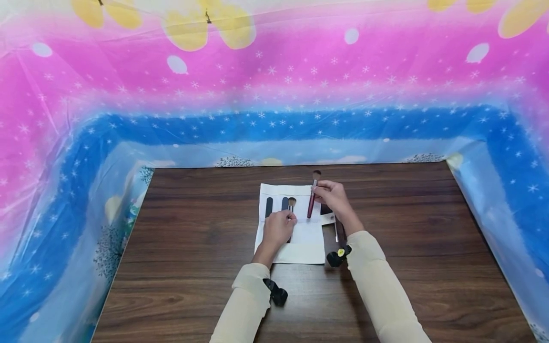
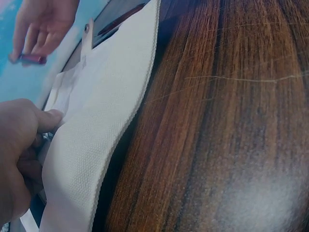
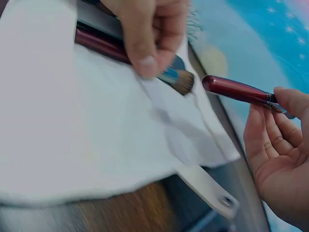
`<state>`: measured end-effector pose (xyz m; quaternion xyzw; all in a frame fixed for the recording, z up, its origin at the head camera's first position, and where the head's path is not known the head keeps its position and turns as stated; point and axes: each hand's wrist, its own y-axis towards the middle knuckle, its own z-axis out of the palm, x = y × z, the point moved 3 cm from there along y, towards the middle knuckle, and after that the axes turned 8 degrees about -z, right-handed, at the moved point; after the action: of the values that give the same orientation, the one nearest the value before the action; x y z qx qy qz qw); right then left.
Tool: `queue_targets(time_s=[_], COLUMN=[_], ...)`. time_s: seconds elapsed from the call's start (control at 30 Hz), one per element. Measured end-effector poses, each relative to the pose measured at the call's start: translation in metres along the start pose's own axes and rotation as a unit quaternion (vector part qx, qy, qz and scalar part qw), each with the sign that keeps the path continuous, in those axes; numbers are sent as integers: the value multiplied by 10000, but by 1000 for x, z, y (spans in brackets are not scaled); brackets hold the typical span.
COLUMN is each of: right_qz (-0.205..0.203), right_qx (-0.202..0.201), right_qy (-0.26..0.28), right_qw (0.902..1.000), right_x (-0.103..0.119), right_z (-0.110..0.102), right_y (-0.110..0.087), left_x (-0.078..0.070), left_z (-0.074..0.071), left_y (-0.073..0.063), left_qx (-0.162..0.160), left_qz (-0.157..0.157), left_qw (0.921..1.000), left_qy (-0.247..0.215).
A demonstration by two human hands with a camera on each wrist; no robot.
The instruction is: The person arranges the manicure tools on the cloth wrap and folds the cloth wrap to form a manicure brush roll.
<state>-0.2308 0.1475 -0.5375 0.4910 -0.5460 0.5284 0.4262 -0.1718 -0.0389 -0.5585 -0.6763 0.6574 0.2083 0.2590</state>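
A white fabric brush case lies unfolded on the table, with a makeup brush and two dark round-ended strips tucked in its left half. My left hand is at the case's middle, beside that brush; thumb and fingers pinch the white elastic band. Above the case's right side, my right hand holds another makeup brush between thumb and fingertips. Its bristles point up and away, its dark red handle down toward the case.
A snap tab sticks out from the case's right edge. Beside it, slim tools lie on the wooden table, partly hidden by my right arm. A patterned pink and blue cloth hangs around the table's far edge and sides.
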Motion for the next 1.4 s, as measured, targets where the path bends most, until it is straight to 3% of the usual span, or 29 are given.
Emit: queue_targets(time_s=[0.33, 0.77, 1.4], right_qz=[20, 62, 327], right_qx=[-179, -308, 708], right_qy=[-342, -76, -907], right_qw=[9993, 9995, 9928], right_x=[-19, -31, -31], right_z=[24, 30, 33], right_y=[11, 13, 12], left_x=[1, -1, 2], left_z=[1, 0, -1], left_y=[1, 0, 0], left_qx=[40, 93, 187], left_qz=[-7, 49, -54], left_qw=[10000, 9999, 9997], left_qy=[25, 15, -140])
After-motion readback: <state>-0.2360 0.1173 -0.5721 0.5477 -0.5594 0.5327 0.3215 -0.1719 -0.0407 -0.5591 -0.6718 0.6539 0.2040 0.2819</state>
